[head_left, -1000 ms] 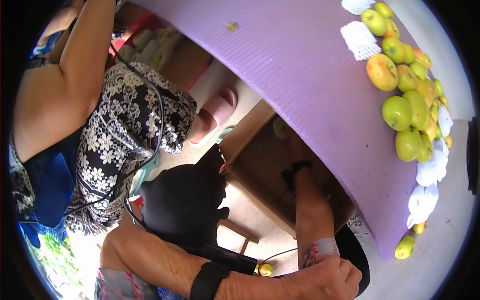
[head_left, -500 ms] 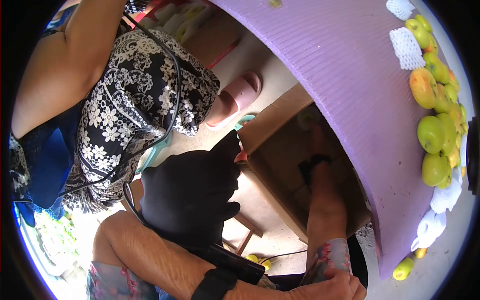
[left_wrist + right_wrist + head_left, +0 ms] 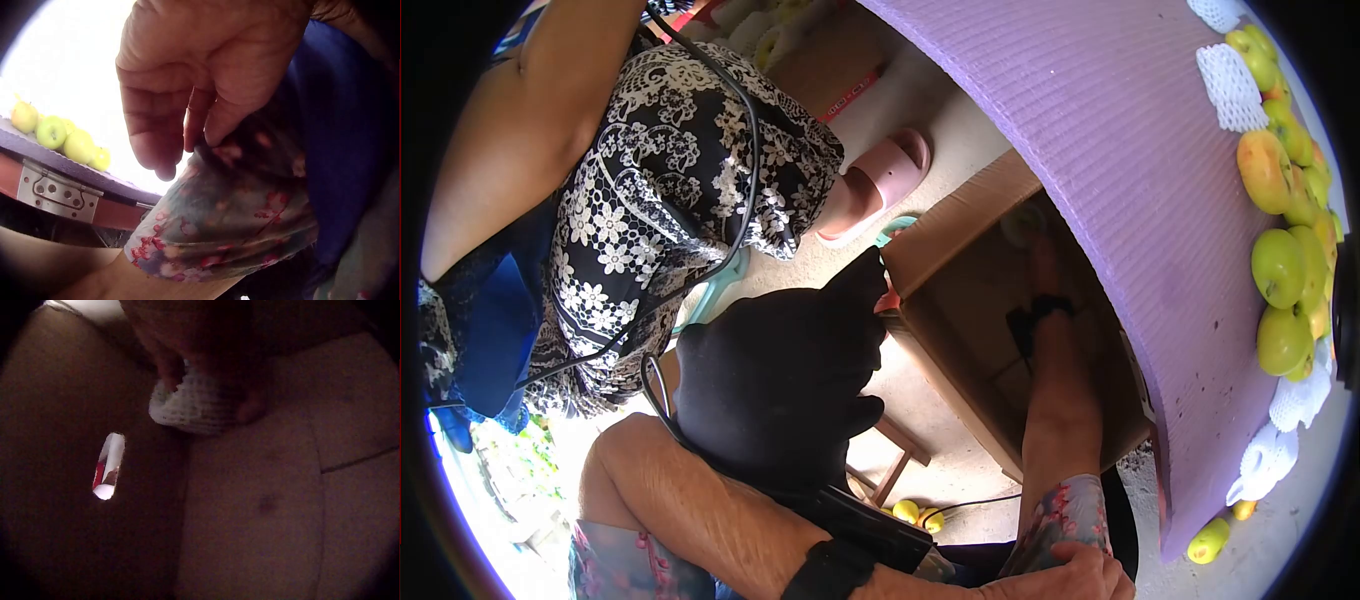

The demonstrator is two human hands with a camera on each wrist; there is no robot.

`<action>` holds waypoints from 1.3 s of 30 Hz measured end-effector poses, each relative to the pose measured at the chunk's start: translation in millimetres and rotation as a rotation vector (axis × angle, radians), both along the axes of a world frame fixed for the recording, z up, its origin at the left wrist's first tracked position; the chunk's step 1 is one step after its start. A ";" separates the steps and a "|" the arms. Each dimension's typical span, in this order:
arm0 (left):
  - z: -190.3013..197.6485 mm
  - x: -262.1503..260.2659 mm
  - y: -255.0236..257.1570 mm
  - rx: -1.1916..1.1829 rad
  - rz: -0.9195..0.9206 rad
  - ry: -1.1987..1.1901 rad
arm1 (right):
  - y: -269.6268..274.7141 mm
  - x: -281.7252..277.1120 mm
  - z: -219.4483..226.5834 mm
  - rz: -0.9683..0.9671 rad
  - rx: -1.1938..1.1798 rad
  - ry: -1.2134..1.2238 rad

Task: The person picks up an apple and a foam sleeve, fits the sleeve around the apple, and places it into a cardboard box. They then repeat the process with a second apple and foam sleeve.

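Note:
My right hand [image 3: 206, 340] reaches deep into a cardboard box [image 3: 955, 375]. Its fingers hold an apple in a white foam net [image 3: 197, 409], low in a corner against the box wall; a little green shows at the net's opening. From the head view, that netted apple [image 3: 1025, 222] is dim in the box's shadow. My left hand [image 3: 212, 56] is at the floral sleeve [image 3: 225, 219] of my right arm, with thumb and fingers pinching a raised fold of cloth. In the head view this left hand [image 3: 1065, 580] lies across the same sleeve.
A purple padded table [image 3: 1120, 200] overhangs part of the box, with several green and yellow apples [image 3: 1280, 268] and empty foam nets [image 3: 1230, 88] along its far side. Someone in a patterned skirt [image 3: 660, 170] sits at left. A cable [image 3: 755, 150] hangs nearby. Loose apples [image 3: 907, 511] lie below.
The head view has shifted, so the table, box and apples appear farther right. My right hand remains in the box with the netted apple, now in deeper shadow. My left hand remains at the sleeve.

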State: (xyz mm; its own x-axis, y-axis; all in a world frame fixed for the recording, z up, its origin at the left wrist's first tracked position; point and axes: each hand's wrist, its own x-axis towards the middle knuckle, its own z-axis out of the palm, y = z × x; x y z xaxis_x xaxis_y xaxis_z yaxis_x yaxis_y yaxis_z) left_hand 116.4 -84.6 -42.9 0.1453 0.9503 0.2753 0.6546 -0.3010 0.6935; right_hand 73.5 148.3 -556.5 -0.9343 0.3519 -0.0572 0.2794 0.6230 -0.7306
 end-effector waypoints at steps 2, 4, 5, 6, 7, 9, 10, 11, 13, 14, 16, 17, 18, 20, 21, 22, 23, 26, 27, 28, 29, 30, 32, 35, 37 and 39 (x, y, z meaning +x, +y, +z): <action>0.1 -0.9 0.1 -0.003 -0.007 -0.002 | -0.3 0.6 2.4 -0.007 -0.007 -0.006; 0.3 -0.8 0.3 -0.005 -0.016 0.000 | 0.4 0.2 4.3 -0.018 -0.017 -0.006; -0.7 -1.3 0.2 -0.008 -0.018 0.001 | -0.2 1.1 5.1 -0.024 -0.019 -0.008; -0.2 -0.9 0.8 -0.009 -0.025 -0.001 | -1.0 2.0 6.4 -0.029 -0.026 -0.006; -0.1 -1.2 0.7 -0.008 -0.027 -0.002 | -0.6 2.7 8.3 -0.038 -0.034 -0.006; -0.5 -0.7 0.8 -0.012 -0.034 -0.002 | -1.1 3.9 12.8 -0.063 -0.055 0.004; -1.1 -0.5 1.4 -0.014 -0.037 0.001 | -2.2 5.3 15.5 -0.078 -0.071 0.012; -1.2 -0.5 1.2 -0.017 -0.038 0.004 | -2.9 5.8 18.9 -0.105 -0.086 0.026; -0.3 -0.5 1.3 -0.023 -0.044 0.007 | -3.7 8.3 30.8 -0.166 -0.131 0.068; -1.4 -1.9 3.0 -0.032 -0.044 0.007 | -4.0 9.5 38.0 -0.210 -0.156 0.099; -3.3 0.2 4.1 -0.039 -0.039 0.023 | -4.5 12.5 57.4 -0.270 -0.206 0.154; -4.8 1.9 4.0 -0.041 -0.033 0.033 | -4.2 14.5 68.2 -0.294 -0.233 0.176; -4.8 3.2 3.9 -0.041 -0.017 0.037 | -2.1 18.3 76.6 -0.324 -0.256 0.198; -5.0 7.2 5.8 -0.036 0.051 0.066 | -2.4 25.6 103.3 -0.332 -0.303 0.222; -4.7 8.5 6.7 -0.033 0.089 0.087 | -4.3 30.8 121.2 -0.327 -0.329 0.223; -7.8 8.7 8.9 -0.018 0.121 0.111 | -8.8 37.2 140.1 -0.309 -0.351 0.209; -10.4 8.8 12.1 0.001 0.149 0.135 | -12.2 43.4 160.2 -0.284 -0.376 0.195; -11.3 -2.0 20.4 0.025 0.142 0.127 | -29.5 64.4 225.2 -0.170 -0.449 0.119; -12.9 -4.4 24.9 0.014 0.129 0.137 | -36.1 71.6 245.2 -0.117 -0.472 0.076; -10.4 -7.9 27.7 0.004 0.114 0.148 | -43.6 78.7 265.7 -0.053 -0.492 0.032; -8.0 -11.2 30.5 -0.008 0.103 0.158 | -51.4 84.9 284.9 0.011 -0.508 -0.014; -9.4 -11.9 35.5 0.007 0.109 0.167 | -58.4 90.1 302.8 0.075 -0.509 -0.052; -11.3 -13.4 43.2 0.048 0.130 0.176 | -71.4 99.5 332.6 0.204 -0.504 -0.122; -3.7 -23.5 50.2 0.073 0.170 0.141 | -86.4 109.1 366.5 0.356 -0.460 -0.166; 5.7 -31.3 52.9 0.035 0.211 0.110 | -92.9 113.8 381.3 0.419 -0.422 -0.170; 4.1 -37.3 55.6 0.061 0.250 0.080 | -95.7 116.9 390.9 0.467 -0.387 -0.157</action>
